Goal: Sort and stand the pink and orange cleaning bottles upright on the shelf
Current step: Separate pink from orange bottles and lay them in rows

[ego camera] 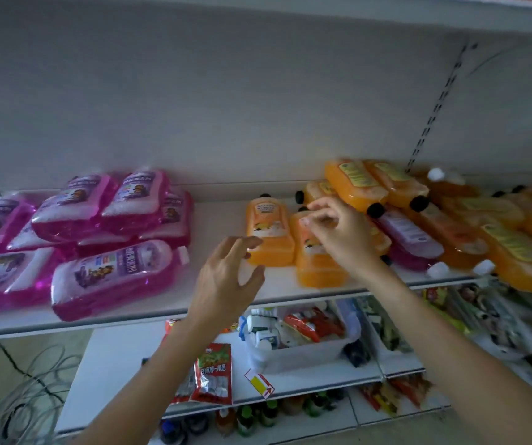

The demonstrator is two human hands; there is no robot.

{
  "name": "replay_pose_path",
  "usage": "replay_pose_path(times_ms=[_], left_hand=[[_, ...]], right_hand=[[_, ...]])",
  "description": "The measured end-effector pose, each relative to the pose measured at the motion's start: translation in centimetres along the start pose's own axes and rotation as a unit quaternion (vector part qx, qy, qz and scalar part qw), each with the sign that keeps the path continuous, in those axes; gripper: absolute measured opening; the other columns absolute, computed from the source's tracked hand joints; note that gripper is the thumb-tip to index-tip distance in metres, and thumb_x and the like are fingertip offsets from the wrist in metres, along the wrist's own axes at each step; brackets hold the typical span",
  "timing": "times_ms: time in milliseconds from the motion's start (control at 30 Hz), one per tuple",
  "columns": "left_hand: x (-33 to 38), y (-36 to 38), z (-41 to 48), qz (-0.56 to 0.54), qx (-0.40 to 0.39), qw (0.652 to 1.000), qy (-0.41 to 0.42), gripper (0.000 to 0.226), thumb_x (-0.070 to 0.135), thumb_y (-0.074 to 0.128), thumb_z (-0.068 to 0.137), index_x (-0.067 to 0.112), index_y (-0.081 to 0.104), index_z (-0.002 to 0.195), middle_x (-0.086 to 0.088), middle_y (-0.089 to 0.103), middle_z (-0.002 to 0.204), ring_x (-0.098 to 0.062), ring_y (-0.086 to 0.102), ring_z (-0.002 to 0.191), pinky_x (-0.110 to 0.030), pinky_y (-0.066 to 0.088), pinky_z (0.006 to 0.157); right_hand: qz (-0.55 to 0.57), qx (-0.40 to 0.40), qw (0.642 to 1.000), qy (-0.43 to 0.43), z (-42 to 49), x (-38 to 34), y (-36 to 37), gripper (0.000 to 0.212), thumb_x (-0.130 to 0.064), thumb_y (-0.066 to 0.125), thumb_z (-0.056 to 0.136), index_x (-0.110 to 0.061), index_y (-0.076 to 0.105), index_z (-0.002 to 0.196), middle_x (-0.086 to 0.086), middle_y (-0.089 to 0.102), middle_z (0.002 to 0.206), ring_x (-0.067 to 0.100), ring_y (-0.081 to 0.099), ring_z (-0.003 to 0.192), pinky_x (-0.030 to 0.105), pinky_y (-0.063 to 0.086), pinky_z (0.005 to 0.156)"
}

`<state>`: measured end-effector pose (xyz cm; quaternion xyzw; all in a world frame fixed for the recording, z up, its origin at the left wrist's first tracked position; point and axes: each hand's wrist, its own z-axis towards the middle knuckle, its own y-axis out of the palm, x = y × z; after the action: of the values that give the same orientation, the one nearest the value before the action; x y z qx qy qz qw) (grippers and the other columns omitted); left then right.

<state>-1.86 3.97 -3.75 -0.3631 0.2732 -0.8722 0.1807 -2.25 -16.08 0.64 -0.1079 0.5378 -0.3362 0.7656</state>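
Head view: a white metal shelf (219,216) runs across the frame at chest height. On its left part a heap of flat pink translucent plastic cleaning bottles (97,216) lies on its sides, stacked loosely in two layers. The nearest pink bottle with a white cap (113,277) lies lengthwise at the front edge.

On the right part a pile of orange translucent plastic cleaning bottles with black caps (451,226) lies tumbled over one another, some tilted against the back panel. One pink bottle with a pale label (409,232) lies among them.

Between the two heaps, two orange bottles stand upright side by side. The first upright orange bottle (269,236) stands further back. The second upright orange bottle (319,268) stands just right of it and closer to the front edge.

The left hand (226,277) is raised before the shelf, fingers spread and relaxed, holding nothing. Its fingertips are at the lower left side of the first upright orange bottle, and whether they touch it cannot be told.

The right hand (335,232) covers the top of the second upright orange bottle with fingers bent. Blur hides whether it grips the bottle.

Below, a lower shelf carries a white plastic tub of small goods (300,351) and a red-and-green snack packet (213,374). Grey cables (27,396) lie on the floor at the left.
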Motion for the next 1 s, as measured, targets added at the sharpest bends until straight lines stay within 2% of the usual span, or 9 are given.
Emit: replay_pose_path(times_ms=[67, 167, 300, 433, 500, 633, 767, 900, 1000], left_hand=[[2.1, 2.4, 1.2, -0.015, -0.018, 1.000, 0.019, 0.043, 0.037, 0.046, 0.079, 0.009, 0.060, 0.109, -0.004, 0.061, 0.105, -0.006, 0.054, 0.081, -0.027, 0.050, 0.062], [5.6, 5.8, 2.9, -0.042, -0.033, 0.998, 0.040, 0.040, 0.033, 0.049, 0.081, 0.010, 0.059, 0.112, -0.005, 0.060, 0.105, -0.013, 0.057, 0.084, -0.030, 0.052, 0.062], [9.5, 10.6, 4.6, -0.051, -0.075, 0.991, 0.098, 0.039, 0.029, 0.046, 0.079, 0.013, 0.057, 0.113, -0.006, 0.059, 0.106, -0.020, 0.059, 0.086, -0.033, 0.052, 0.061], [11.5, 14.7, 5.9, -0.041, -0.102, 0.989, 0.100, 0.032, 0.019, 0.054, 0.079, 0.010, 0.060, 0.110, -0.007, 0.060, 0.104, -0.022, 0.059, 0.089, -0.036, 0.054, 0.066], [11.9, 16.0, 6.2, -0.021, -0.108, 0.988, 0.105, 0.035, 0.012, 0.057, 0.075, 0.008, 0.061, 0.109, -0.008, 0.061, 0.103, -0.024, 0.058, 0.094, -0.032, 0.052, 0.072], [11.8, 17.6, 6.9, 0.039, -0.127, 0.984, 0.116, 0.045, 0.019, 0.055, 0.074, 0.009, 0.056, 0.118, -0.010, 0.057, 0.112, -0.029, 0.053, 0.103, -0.038, 0.049, 0.081], [12.2, 18.8, 7.8, 0.091, -0.123, 0.981, 0.116, 0.068, 0.030, 0.066, 0.071, 0.008, 0.044, 0.131, -0.015, 0.050, 0.129, -0.035, 0.046, 0.117, -0.048, 0.045, 0.094], [13.8, 19.6, 8.0, 0.012, -0.088, 0.994, 0.068, 0.065, 0.051, 0.045, 0.084, 0.005, 0.043, 0.129, -0.014, 0.056, 0.120, -0.029, 0.057, 0.104, -0.032, 0.045, 0.083], [15.0, 19.6, 7.4, -0.127, -0.143, 0.982, 0.007, 0.074, 0.073, 0.026, 0.083, 0.019, 0.035, 0.133, 0.002, 0.062, 0.111, -0.003, 0.063, 0.087, -0.025, 0.056, 0.071]], right_hand=[[-0.041, 0.046, 0.998, 0.006, 0.5, 2.6, -4.1, 0.009, -0.016, 0.063, 0.087, -0.018, 0.059, 0.094, -0.005, 0.067, 0.088, 0.004, 0.060, 0.082, 0.014, 0.045, 0.072], [-0.111, 0.018, 0.990, 0.088, 1.4, 6.9, -9.4, 0.021, -0.016, 0.066, 0.085, -0.014, 0.057, 0.104, -0.003, 0.061, 0.096, 0.014, 0.061, 0.093, 0.028, 0.047, 0.079], [-0.223, -0.135, 0.961, 0.092, 1.1, 10.8, -13.7, 0.066, -0.042, 0.078, 0.069, -0.012, 0.051, 0.122, 0.002, 0.050, 0.119, 0.020, 0.048, 0.114, 0.032, 0.040, 0.090], [-0.363, -0.268, 0.892, 0.032, -0.4, 13.7, -14.3, 0.111, -0.051, 0.076, 0.066, -0.022, 0.009, 0.149, 0.013, 0.009, 0.153, 0.032, 0.009, 0.141, 0.045, 0.029, 0.109], [-0.388, -0.265, 0.882, 0.018, -0.4, 14.2, -14.7, 0.105, -0.044, 0.075, 0.069, -0.023, 0.011, 0.149, 0.015, 0.009, 0.154, 0.035, 0.011, 0.141, 0.046, 0.030, 0.109], [-0.388, -0.251, 0.884, -0.070, 0.4, 12.9, -16.8, 0.072, -0.029, 0.072, 0.069, -0.019, 0.040, 0.132, 0.009, 0.047, 0.129, 0.029, 0.044, 0.117, 0.039, 0.042, 0.095], [-0.220, -0.278, 0.935, 0.001, 1.8, 9.9, -22.0, 0.054, -0.023, 0.076, 0.067, -0.028, 0.053, 0.116, -0.006, 0.059, 0.112, 0.016, 0.056, 0.097, 0.037, 0.049, 0.087], [-0.057, -0.221, 0.974, 0.006, 4.0, 9.3, -24.6, 0.025, -0.038, 0.074, 0.063, -0.034, 0.061, 0.084, -0.014, 0.064, 0.079, 0.000, 0.057, 0.075, 0.027, 0.045, 0.073], [-0.004, -0.179, 0.984, 0.010, 4.4, 10.0, -23.9, 0.018, -0.039, 0.070, 0.075, -0.024, 0.062, 0.079, -0.014, 0.061, 0.072, -0.006, 0.055, 0.068, 0.018, 0.043, 0.064]])
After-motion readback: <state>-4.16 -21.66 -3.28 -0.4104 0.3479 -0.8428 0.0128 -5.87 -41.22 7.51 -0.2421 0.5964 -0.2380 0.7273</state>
